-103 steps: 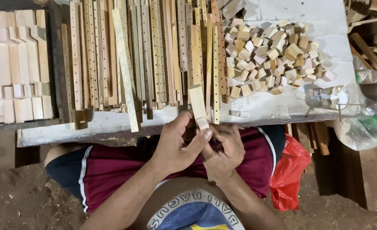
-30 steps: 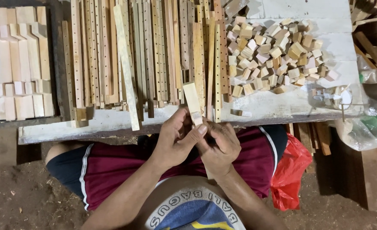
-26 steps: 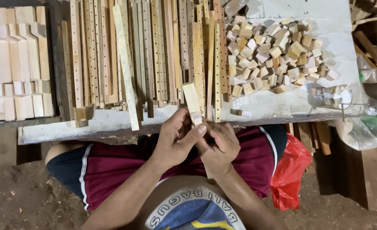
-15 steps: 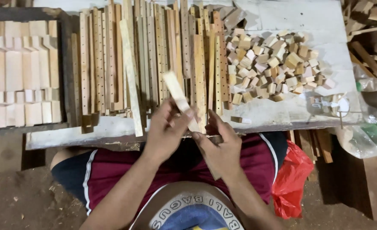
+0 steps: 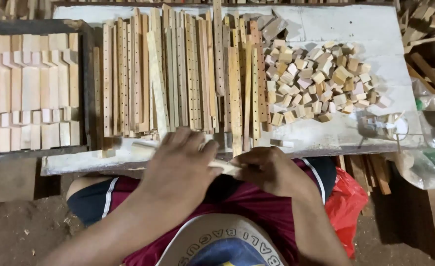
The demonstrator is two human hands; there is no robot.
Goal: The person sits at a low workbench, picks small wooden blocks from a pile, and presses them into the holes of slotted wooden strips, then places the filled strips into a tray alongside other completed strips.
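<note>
My left hand [image 5: 180, 165] grips a short pale wooden stick [image 5: 223, 166] that lies almost level over my lap, its left end poking out near the bench edge. My right hand [image 5: 269, 170] closes on the stick's right end. Both hands sit just below the front edge of the white workbench [image 5: 326, 133]. Directly beyond them lies a row of long drilled wooden slats [image 5: 178, 74], side by side. To the right of the slats is a heap of small wooden blocks [image 5: 321, 79].
A dark tray [image 5: 84, 88] on the left holds rows of flat pale wood pieces. A red plastic bag [image 5: 348, 207] sits by my right thigh. Clear plastic bags [image 5: 431, 157] and scrap wood [image 5: 429, 49] crowd the right. Dirt floor lies below.
The stick was upright between my hands a second ago; it has tipped to the left and now lies nearly level. My left hand has moved over it. The view has shifted downward slightly.
</note>
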